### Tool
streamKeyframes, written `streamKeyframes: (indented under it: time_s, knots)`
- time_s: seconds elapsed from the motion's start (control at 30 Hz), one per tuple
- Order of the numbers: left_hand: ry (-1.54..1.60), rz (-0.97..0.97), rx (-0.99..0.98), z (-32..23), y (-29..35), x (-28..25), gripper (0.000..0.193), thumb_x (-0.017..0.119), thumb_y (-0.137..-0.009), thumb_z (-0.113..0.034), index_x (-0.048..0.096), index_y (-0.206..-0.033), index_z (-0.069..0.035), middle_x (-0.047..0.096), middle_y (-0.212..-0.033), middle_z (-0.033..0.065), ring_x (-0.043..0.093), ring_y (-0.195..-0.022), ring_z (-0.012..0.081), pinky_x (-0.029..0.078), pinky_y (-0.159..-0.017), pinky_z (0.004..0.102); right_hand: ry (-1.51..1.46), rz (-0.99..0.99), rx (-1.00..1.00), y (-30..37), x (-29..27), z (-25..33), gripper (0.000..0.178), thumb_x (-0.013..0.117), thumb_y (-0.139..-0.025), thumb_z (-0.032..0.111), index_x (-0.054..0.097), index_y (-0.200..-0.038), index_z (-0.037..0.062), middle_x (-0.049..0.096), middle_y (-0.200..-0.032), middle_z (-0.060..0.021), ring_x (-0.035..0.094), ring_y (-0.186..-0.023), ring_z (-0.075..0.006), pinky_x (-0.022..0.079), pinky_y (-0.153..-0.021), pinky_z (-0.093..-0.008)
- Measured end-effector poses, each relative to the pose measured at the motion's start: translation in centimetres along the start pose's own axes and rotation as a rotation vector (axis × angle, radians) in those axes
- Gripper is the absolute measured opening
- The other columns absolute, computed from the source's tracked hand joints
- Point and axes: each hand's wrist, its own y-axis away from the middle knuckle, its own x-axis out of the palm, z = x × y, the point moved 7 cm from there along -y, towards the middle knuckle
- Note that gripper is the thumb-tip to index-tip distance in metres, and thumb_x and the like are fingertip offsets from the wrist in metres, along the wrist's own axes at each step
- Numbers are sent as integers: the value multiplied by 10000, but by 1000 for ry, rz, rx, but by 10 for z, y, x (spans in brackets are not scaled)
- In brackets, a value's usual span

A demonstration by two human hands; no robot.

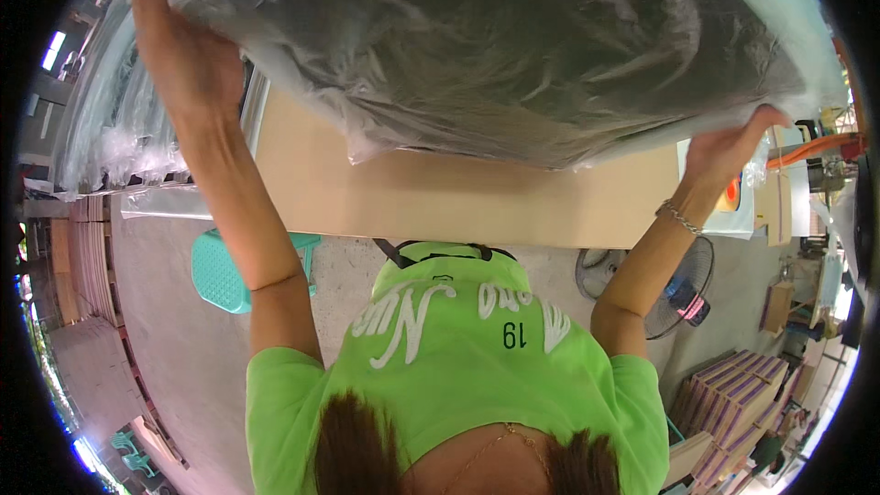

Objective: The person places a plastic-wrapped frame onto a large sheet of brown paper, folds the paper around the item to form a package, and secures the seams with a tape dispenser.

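A large dark flat panel (522, 55), loosely wrapped in clear plastic film, is held up across the top of the head view. My left hand (195, 60) grips its left side, with the thumb along the edge. At the near right corner, my right hand (722, 151) has hold of it, its thumb on the film. The fingers of both hands are partly hidden by the panel. Wrinkled film hangs from the near edge. Below it lies a flat brown cardboard sheet (458, 197), whose far part the panel covers.
Film-wrapped pieces (133, 119) stand on the left. A teal stool (218, 270) is on the floor at left, and a fan (687, 289) at right. An orange hose (811, 148) runs by the right side. Bundled cardboard stacks (733, 403) lie lower right.
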Motion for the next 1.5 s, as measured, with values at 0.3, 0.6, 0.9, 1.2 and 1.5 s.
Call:
streamKeyframes:
  time_s: [0.3, 0.6, 0.9, 1.2, 1.5]
  knots:
    - [-222, -18, -125, 2, -45, -16, 321, 513, -893, -124, 594, -1141, 63, 623, -1121, 172, 633, -994, 234, 513, -866, 344, -131, 202, 102, -54, 49, 47, 301, 556, -891, 174, 603, -1075, -59, 620, -1093, -166, 607, -997, -258, 495, -853, -357]
    - [-394, -132, -21, -7, -31, 23, 333, 545, -887, -146, 592, -1141, 64, 634, -1103, 183, 654, -952, 220, 534, -840, 336, -149, 191, 167, -75, 55, 41, 278, 553, -867, 85, 610, -1058, -108, 638, -1048, -190, 630, -967, -241, 502, -862, -352]
    - [-312, 80, -91, 12, -57, 13, 340, 504, -917, -126, 557, -1198, 59, 634, -1089, 182, 654, -943, 228, 554, -802, 318, 38, 85, 105, -80, 60, 47, 307, 534, -894, 89, 582, -1112, -121, 610, -1120, -218, 625, -998, -256, 522, -867, -357]
    - [-252, 76, -45, 8, -54, 8, 325, 443, -940, -115, 547, -1170, 91, 645, -1035, 193, 674, -890, 217, 591, -751, 304, -41, 355, 236, -96, 46, 37, 384, 496, -911, 95, 484, -1249, -86, 567, -1212, -199, 591, -1077, -226, 489, -934, -335]
    - [-547, 278, 272, 0, -52, 11, 402, 613, -831, -118, 570, -1211, 3, 623, -1158, 154, 613, -1056, 266, 476, -935, 362, 10, 289, 233, -91, 59, 41, 360, 474, -904, 77, 516, -1230, -71, 566, -1230, -169, 581, -1090, -221, 476, -942, -320]
